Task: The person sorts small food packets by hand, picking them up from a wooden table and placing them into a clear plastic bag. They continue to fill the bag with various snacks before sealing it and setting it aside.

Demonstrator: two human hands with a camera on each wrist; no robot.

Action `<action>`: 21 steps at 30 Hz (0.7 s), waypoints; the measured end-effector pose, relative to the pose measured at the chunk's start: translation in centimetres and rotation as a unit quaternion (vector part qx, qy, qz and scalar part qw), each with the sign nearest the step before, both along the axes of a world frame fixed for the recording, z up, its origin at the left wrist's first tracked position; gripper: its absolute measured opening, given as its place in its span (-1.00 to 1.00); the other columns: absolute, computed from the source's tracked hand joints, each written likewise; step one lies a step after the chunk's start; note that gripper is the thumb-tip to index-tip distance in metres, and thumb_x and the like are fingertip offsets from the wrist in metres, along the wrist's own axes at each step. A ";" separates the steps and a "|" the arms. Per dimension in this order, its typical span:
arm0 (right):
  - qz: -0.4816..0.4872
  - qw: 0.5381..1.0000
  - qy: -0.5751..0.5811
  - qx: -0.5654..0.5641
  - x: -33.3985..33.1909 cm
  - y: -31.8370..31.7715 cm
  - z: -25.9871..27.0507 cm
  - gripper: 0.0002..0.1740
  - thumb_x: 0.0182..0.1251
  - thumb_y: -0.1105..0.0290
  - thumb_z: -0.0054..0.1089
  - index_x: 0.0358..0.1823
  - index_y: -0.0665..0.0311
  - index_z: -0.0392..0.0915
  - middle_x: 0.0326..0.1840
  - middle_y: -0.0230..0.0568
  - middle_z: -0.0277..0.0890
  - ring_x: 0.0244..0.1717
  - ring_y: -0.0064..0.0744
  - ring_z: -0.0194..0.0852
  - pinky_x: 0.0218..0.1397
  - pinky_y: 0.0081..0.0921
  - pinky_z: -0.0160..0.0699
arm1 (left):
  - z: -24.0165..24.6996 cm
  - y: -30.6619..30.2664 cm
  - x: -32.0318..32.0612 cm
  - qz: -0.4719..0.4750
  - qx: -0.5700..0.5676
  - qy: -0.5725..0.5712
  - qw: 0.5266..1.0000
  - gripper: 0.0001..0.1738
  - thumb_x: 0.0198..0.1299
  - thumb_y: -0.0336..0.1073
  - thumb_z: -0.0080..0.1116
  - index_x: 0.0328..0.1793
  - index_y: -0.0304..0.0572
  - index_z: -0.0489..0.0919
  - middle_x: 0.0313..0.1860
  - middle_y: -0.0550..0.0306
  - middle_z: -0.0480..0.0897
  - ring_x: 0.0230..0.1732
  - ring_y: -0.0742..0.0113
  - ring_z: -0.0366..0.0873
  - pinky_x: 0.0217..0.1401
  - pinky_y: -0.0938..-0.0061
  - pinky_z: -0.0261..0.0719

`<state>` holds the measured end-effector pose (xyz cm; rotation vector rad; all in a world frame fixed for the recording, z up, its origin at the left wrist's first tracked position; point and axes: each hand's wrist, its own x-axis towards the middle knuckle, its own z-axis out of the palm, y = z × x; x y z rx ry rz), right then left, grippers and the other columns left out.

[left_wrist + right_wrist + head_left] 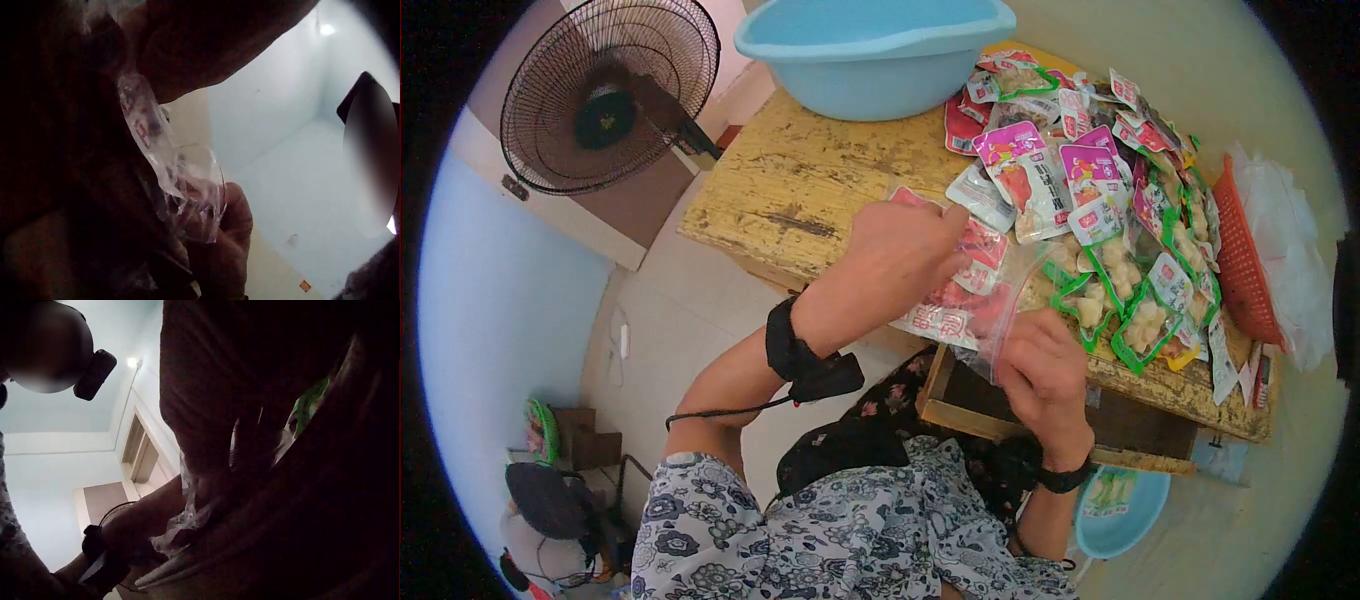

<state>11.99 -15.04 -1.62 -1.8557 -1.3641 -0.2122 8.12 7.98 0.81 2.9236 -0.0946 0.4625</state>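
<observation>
A clear plastic bag (1022, 288) with red-and-white snack packets (983, 250) in it lies at the table's front edge. My left hand (900, 252) reaches across it and grips its upper part, fingers curled, with the fingertips partly hidden. Lower down, my right hand (1045, 372) pinches the bag's open-looking edge, where a pinkish strip runs. In the left wrist view crumpled clear film (194, 200) stretches toward the other hand's fingers. Dark in the right wrist view, the right hand's fingers close on thin film (184, 528).
A heap of sealed snack packets (1090, 180) covers the table's right side, beside a red basket (1245, 255) with white plastic bags (1285, 260). A blue basin (875, 75) stands at the back. Below the worn yellow table (770, 185) are a pulled-out drawer (970, 415) and a small basin (1150, 510).
</observation>
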 end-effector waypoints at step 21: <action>-0.080 0.996 -0.034 -0.037 -1.8 2.2 -0.6 -0.76 0.14 0.39 0.35 -0.13 0.23 0.68 -0.03 -0.27 0.67 0.09 -0.10 0.51 0.11 -0.14 0.48 | 1.2 -0.5 -1.5 -0.042 -0.015 -0.096 0.994 -0.40 0.33 0.02 0.18 0.35 -0.22 0.51 0.32 -0.16 0.52 0.35 -0.17 0.46 0.34 0.06 0.48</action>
